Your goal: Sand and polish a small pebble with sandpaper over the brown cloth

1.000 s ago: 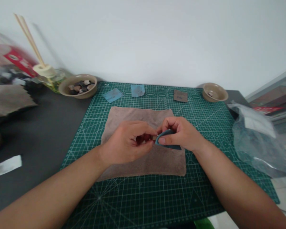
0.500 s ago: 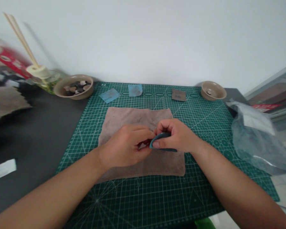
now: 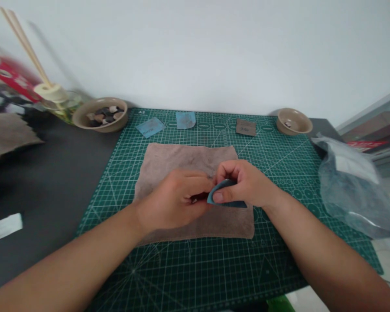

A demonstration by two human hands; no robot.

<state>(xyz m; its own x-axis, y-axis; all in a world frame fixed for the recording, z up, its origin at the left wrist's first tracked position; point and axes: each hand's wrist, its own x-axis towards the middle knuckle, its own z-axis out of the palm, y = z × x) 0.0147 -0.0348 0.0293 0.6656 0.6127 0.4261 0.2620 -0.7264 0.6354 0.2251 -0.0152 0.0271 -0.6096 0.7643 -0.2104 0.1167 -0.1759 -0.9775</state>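
Observation:
My right hand (image 3: 247,184) is closed, thumb and fingers pinching a bent piece of blue-grey sandpaper (image 3: 229,198). Against its curled left edge, my left hand (image 3: 178,199) has its thumb and fingertips pinched together. Whatever lies between those fingertips is small and hidden. Both hands meet above a brownish-pink cloth (image 3: 195,156), which is spread on a green cutting mat (image 3: 195,268).
Two blue sandpaper pieces (image 3: 150,127) and a brown one (image 3: 246,127) lie along the mat's back. A bowl of stones (image 3: 100,115) is at back left; another bowl (image 3: 294,121) holds something small. A plastic bag (image 3: 354,186) lies right, a reed diffuser (image 3: 52,93) left.
The camera view has shifted slightly. Both hands have moved a little to the right over the cloth, still together, with the sandpaper still bent in my right hand.

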